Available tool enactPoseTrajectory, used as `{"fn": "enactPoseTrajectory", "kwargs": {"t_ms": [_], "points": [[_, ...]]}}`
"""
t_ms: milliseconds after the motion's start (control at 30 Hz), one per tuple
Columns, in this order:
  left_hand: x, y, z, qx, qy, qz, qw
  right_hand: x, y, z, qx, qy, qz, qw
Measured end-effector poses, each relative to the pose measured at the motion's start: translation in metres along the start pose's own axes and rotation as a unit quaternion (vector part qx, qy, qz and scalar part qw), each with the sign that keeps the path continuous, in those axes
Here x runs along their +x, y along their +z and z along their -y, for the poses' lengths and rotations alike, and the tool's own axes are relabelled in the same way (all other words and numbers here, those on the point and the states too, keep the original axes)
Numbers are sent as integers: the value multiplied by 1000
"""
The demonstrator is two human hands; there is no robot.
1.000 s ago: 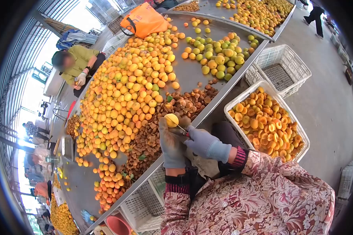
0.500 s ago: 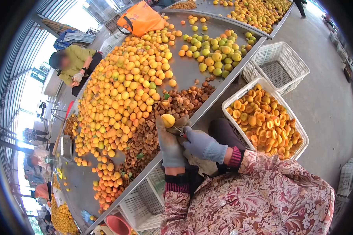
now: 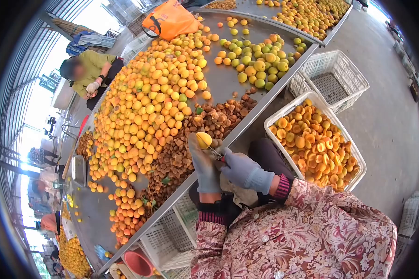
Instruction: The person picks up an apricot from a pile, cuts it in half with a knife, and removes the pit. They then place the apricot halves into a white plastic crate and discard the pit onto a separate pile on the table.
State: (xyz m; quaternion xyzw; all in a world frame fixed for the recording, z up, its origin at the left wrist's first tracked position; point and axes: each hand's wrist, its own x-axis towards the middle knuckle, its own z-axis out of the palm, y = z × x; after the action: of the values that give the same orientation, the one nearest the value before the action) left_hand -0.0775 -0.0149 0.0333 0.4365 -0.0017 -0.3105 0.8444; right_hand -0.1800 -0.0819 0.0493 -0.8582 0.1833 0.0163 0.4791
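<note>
Left hand (image 3: pixel 205 169) clenched on apricot (image 3: pixel 203 139), fruit at its fingertips, above pit heap (image 3: pixel 179 158) | right hand (image 3: pixel 244 171) grasping knife (image 3: pixel 213 152), tip just under fruit | judgement: blade best follows the seam, thumb clear, fruit turned steadily.

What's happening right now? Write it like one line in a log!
left hand: holds apricot | right hand: knife tip at apricot | nearby: pit pile on table, crate of halved fruit

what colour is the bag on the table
The bag is orange; the head view shows it best.
</note>
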Motion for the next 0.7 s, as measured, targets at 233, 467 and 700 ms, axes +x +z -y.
{"fn": "enactPoseTrajectory", "kwargs": {"t_ms": [233, 467, 700], "points": [[-1, -14, 4, -70, -29, 9, 997, -4, 11, -17, -28, -45, -4, 999], [-17, -6, -26, 26, 24, 28, 999, -8, -24, 26, 425, -20, -143, 894], [-35, -3, -14, 624, 404, -91, 663, 36, 4, 21, 432, -2, -39, 901]]}}
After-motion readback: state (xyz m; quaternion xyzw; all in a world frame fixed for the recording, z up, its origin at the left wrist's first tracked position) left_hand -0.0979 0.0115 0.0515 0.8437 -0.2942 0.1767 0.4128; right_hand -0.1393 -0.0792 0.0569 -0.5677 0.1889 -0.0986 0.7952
